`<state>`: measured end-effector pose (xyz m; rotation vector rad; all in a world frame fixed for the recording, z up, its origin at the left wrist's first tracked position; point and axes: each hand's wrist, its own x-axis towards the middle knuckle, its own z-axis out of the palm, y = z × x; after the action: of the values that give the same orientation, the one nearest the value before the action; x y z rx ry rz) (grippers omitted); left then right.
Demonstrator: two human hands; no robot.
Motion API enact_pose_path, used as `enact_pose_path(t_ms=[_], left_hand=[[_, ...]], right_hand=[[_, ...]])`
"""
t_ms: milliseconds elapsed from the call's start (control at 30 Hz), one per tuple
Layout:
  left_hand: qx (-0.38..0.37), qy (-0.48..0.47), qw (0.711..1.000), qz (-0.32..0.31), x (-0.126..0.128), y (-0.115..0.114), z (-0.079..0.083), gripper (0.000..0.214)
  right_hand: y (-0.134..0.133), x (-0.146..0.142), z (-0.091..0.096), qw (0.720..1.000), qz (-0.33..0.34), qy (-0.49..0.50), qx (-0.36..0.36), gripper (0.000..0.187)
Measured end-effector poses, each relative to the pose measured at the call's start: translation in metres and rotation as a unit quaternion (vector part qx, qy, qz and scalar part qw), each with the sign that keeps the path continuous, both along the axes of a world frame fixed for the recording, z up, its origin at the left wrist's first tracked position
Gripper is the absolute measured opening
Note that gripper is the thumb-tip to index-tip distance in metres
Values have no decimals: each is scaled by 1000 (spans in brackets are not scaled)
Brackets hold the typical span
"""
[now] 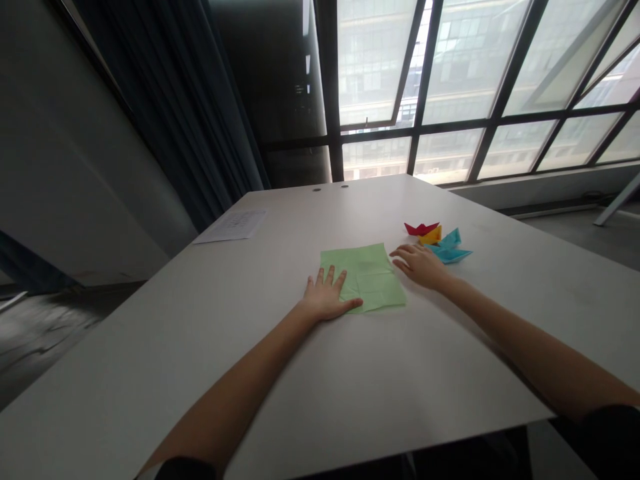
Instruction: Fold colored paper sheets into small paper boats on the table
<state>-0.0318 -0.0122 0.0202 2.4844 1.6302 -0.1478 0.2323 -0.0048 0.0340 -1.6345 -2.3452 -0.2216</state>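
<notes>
A creased light green paper square (369, 275) lies flat on the white table (280, 360). My left hand (327, 297) rests palm down on the sheet's near left corner, fingers spread and flat. My right hand (419, 264) lies at the sheet's right edge, fingers stretched toward the paper, holding nothing. Just beyond my right hand sit three folded paper boats: a red one (421, 228), a yellow one (432, 235) and a blue one (449, 247).
A white printed sheet (232, 225) lies near the table's far left edge. Dark curtains (190, 113) hang at the left, and large windows (470, 80) run behind the table. Two small round holes (330, 188) mark the table's far edge.
</notes>
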Motion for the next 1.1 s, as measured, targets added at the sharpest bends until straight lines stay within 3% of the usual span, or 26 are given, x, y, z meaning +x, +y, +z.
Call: enact_pose_path(t_ms=[67,133,233,333,467,833,967,1100], left_hand=[[13,-3,1000,16,2,-1,-1,99],[22,-5,999,31,4,-2,-2,99],[22,-9,999,42,6,-3,-2,98],[17,-11,999,45,5,-4,-1,97],[17,-5,999,45,5,-4,1,93],[26,8,999,43,4,-2,1,92],[32,15,999,35,4,-2,3,91],[96,-16,994,41,8,-4,8,80]], right_hand=[[3,13,8,995,-81,-15,53,35],[6,28,14,986,-152,-45,58,33],[9,45,15,966,-246,-75,25,31],[11,54,11,955,-285,-78,-25,30],[13,56,8,951,-289,-75,-75,30],[12,56,6,939,-315,-46,-128,32],[11,55,13,948,-306,-2,-87,32],[13,40,19,967,-193,168,-8,32]])
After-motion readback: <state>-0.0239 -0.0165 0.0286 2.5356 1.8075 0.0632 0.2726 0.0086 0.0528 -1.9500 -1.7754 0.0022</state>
